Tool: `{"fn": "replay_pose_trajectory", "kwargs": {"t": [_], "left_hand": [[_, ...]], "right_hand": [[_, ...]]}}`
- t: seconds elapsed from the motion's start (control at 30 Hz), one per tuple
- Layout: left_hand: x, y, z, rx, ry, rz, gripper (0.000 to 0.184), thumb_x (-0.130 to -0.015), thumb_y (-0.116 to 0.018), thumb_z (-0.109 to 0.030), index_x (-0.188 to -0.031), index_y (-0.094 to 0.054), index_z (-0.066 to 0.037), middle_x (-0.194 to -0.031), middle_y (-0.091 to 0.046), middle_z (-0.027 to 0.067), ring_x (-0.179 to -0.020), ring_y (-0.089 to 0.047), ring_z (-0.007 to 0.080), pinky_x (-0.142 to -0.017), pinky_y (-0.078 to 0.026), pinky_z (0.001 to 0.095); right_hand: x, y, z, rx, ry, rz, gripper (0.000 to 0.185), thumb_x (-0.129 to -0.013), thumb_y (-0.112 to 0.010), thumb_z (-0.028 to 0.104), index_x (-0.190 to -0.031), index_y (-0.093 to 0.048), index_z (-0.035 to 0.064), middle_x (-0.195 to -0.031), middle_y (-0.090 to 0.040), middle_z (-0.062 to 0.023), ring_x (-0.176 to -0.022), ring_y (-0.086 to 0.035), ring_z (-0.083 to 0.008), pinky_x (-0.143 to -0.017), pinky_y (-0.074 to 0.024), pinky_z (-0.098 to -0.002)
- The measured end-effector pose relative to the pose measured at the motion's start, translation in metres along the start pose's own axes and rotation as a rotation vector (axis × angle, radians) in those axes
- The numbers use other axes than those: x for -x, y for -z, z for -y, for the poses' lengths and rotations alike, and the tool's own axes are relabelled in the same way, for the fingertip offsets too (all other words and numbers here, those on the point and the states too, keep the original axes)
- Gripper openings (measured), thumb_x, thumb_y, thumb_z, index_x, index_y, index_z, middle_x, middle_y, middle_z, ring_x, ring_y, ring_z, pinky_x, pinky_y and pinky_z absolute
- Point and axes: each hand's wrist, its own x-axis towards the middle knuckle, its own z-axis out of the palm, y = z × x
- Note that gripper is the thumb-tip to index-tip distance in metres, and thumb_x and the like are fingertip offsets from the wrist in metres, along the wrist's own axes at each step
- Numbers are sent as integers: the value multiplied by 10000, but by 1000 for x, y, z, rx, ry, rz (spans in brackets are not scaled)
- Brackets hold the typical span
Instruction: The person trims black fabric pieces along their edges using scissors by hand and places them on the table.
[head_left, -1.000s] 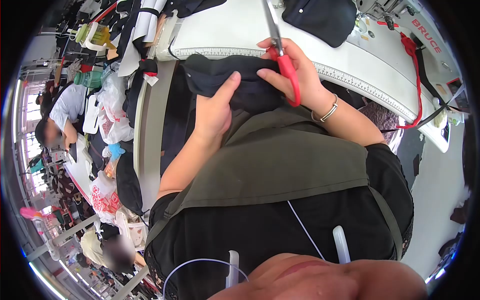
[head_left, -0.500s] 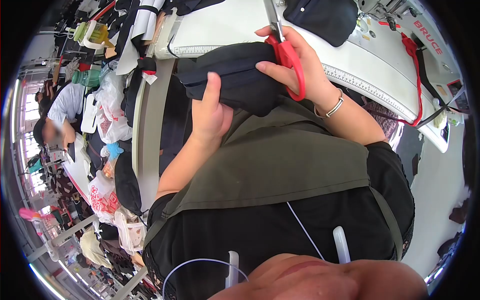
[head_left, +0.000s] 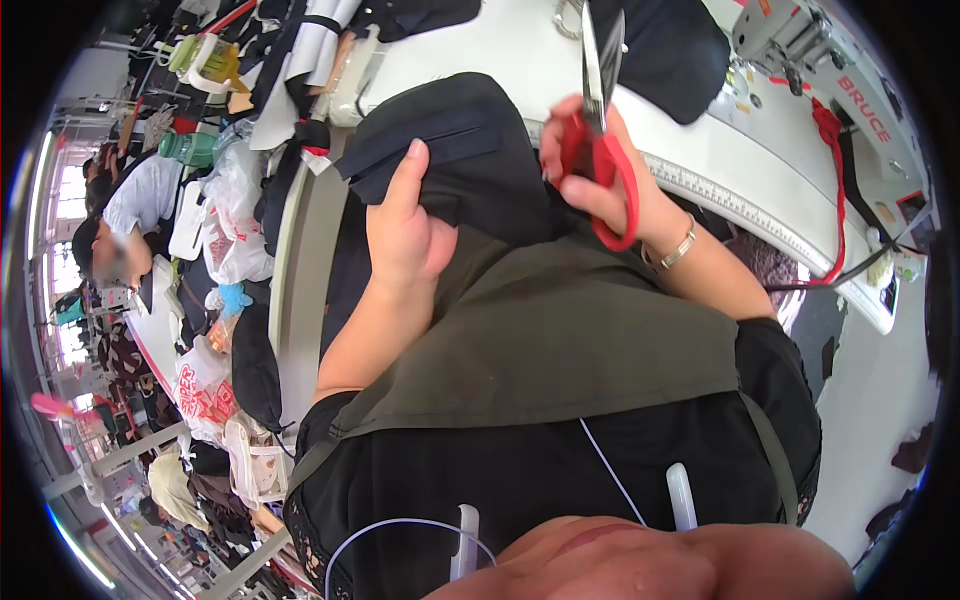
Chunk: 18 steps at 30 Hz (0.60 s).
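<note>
My left hand (head_left: 405,230) grips a black fabric piece (head_left: 495,190) by its near left side, thumb lying on top and the other fingers hidden beneath. Across the cloth runs a straight, narrow strip like a pocket opening or folded seam. In my right hand (head_left: 650,195) is a pair of scissors (head_left: 601,80), its red handles around my fingers and its metal blades pointing away from me. The right fingertips are close to the fabric's right edge; whether they touch it I cannot tell.
A white sewing table (head_left: 450,45) with a ruler strip along its edge lies ahead. Another black fabric piece (head_left: 675,60) rests on it, near the sewing machine (head_left: 850,90) at right. Plastic bags (head_left: 235,235) and a co-worker (head_left: 140,205) are at left.
My right hand has come off the fabric's top and moved right with the scissors. The fabric now lies flatter and more spread out in my left hand, which has shifted slightly left.
</note>
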Motion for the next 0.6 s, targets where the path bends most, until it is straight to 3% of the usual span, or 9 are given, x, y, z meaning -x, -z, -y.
{"fn": "replay_pose_trajectory", "kwargs": {"t": [0.13, 0.17, 0.27, 0.3, 0.37, 0.6], "left_hand": [[1, 2, -19, 8, -9, 8, 320, -916, -466, -70, -1227, -453, 5, -1199, -539, 129, -1107, -530, 252, -978, -406, 393], [1, 3, -20, 34, 11, 31, 324, -918, -461, -70, -1233, -447, 4, -1197, -539, 131, -1110, -529, 256, -977, -408, 398], [1, 1, -20, 30, 14, 54, 325, -919, -465, -74, -1232, -446, 7, -1192, -539, 135, -1111, -528, 256, -978, -410, 402], [1, 2, -20, 19, 9, 45, 324, -918, -467, -75, -1230, -447, 10, -1192, -539, 136, -1111, -528, 254, -980, -410, 398], [3, 0, -16, -18, -19, 47, 322, -917, -470, -73, -1228, -450, 10, -1192, -539, 136, -1109, -529, 252, -979, -410, 392], [8, -4, -11, -160, -179, -15, 327, -898, -505, -43, -1219, -463, 7, -1188, -542, 125, -1095, -532, 228, -979, -404, 363]], "right_hand": [[11, -2, 11, -110, -281, 192, 916, -629, -736, 603, -1248, -356, 45, -989, -480, -63, -852, -472, -135, -756, -387, -252], [11, -2, 11, -113, -275, 183, 916, -629, -736, 603, -1248, -356, 45, -989, -480, -63, -852, -472, -135, -756, -387, -252], [12, -2, 12, 142, -258, 316, 1109, -499, -650, 782, -1226, -372, -8, -971, -490, -65, -857, -495, -151, -764, -420, -281], [12, -1, 10, 138, -259, 313, 1109, -499, -650, 782, -1226, -372, -8, -971, -490, -65, -857, -495, -151, -764, -420, -281], [12, 1, 3, 312, -45, 392, 961, -574, -649, 736, -1203, -400, 54, -898, -508, -53, -792, -523, -171, -709, -459, -298], [12, 0, 1, 382, -21, 299, 971, -560, -634, 751, -1196, -405, 55, -862, -522, -61, -749, -545, -210, -683, -462, -324]]}}
